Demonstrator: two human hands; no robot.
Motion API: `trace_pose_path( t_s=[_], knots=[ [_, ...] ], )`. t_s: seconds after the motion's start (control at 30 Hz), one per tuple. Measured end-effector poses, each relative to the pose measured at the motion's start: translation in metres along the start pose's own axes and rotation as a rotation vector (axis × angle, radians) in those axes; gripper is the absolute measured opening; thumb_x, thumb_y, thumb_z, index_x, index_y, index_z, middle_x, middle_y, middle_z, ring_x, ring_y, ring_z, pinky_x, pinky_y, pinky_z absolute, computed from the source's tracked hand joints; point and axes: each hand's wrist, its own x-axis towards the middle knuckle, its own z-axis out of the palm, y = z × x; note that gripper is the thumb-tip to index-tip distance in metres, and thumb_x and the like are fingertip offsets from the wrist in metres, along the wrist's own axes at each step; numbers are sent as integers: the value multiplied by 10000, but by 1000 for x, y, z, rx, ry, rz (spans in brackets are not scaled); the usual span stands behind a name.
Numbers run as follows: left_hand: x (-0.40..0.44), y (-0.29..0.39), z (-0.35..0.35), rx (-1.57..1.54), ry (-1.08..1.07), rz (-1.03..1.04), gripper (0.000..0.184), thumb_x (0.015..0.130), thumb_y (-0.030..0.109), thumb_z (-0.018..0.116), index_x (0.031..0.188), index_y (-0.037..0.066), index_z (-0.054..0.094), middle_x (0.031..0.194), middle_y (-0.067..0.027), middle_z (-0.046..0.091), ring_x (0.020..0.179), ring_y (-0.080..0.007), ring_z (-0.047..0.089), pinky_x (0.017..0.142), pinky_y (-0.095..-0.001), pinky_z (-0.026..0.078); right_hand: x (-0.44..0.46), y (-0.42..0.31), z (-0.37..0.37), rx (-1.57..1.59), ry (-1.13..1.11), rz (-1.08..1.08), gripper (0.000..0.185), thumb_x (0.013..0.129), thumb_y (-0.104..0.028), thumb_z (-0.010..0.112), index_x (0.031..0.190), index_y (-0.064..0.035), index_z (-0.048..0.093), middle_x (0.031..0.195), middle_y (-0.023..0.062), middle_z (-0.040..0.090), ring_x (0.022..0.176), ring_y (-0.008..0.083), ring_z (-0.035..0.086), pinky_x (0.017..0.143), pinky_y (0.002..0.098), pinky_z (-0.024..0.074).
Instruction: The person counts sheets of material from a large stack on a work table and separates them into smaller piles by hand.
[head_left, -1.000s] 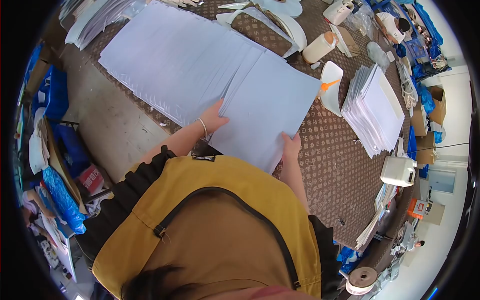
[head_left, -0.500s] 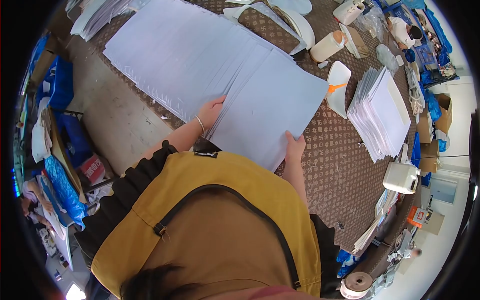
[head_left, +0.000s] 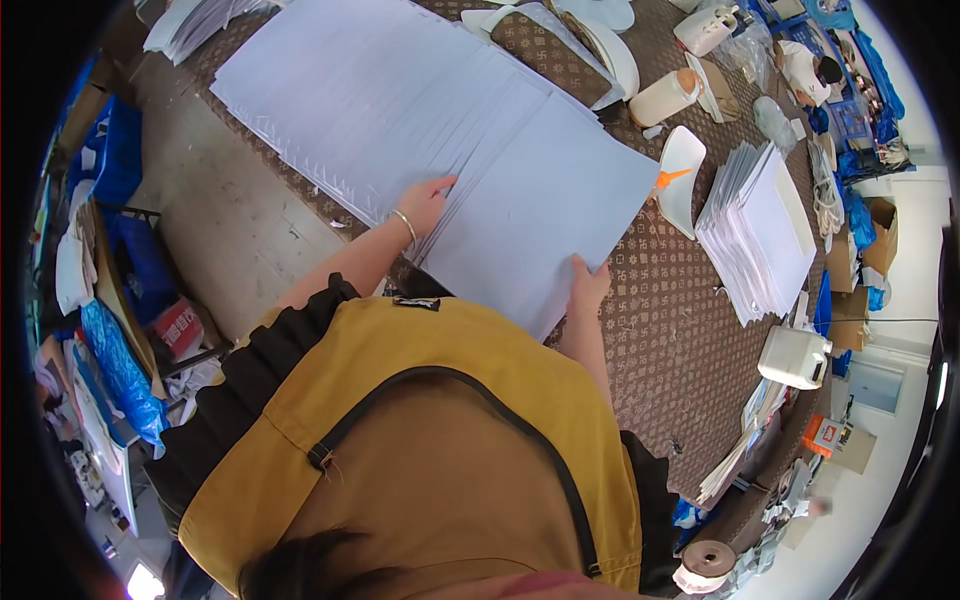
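Note:
Large white paper sheets lie fanned in overlapping layers across the table in front of me. My left hand, a bangle at its wrist, is closed at the near edge of the fan, thumb over the overlapping edges; its other fingers are partly hidden. The top sheet spreads to the right of that hand. At its lower right edge my right hand grips it, thumb on top and the other fingers mostly out of sight. Beside it stands a white dish with an orange-handled tool.
A stack of white folded sheets sits on the patterned tabletop at right. Nearby are a plastic bottle, a white jerrycan and a tape roll. Blue crates stand at left. Another person is at far right.
The view has shifted slightly. Both hands keep their places on the sheets, the left one slightly higher in view. The sheets look nearly the same.

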Motion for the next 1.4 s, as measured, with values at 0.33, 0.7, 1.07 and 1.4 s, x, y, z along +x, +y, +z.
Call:
trace_pose_path(
  t_s=[0.33, 0.7, 1.07, 1.4],
  knots=[
    [7, 15, 0, 342, -53, 71, 395, 782, 74, 402, 1156, 111, 527, 958, -192, 591, 835, -360, 563, 738, -418, 457, -5, 10, -2, -45, 69, 15, 263, 749, -49, 606, 988, 35, 534, 926, 92, 600, 822, 175, 565, 727, 296, 441],
    [-25, 24, 8, 685, -50, 442, 425, 812, 219, 497, 1212, 82, 461, 1316, -97, 387, 1220, -271, 331, 998, -430, 262, -17, 6, -7, -613, 256, -198, 313, 740, -168, 635, 962, 30, 537, 807, 141, 607, 734, 259, 581, 675, 345, 445],
    [-20, 23, 11, 611, -106, 369, 537, 823, 311, 500, 1288, 81, 358, 1349, -93, 358, 1270, -267, 278, 1039, -433, 197, 11, 21, -16, -466, 130, -313, 257, 756, -153, 627, 932, 11, 536, 796, 133, 610, 704, 237, 586, 662, 336, 452],
    [-19, 23, 12, 581, -143, 320, 568, 815, 327, 509, 1300, 81, 342, 1367, -108, 327, 1290, -272, 243, 1047, -452, 168, 25, 26, -18, -519, 116, -274, 234, 735, -146, 644, 885, 9, 552, 751, 64, 600, 672, 153, 560, 642, 277, 450]
  ],
)
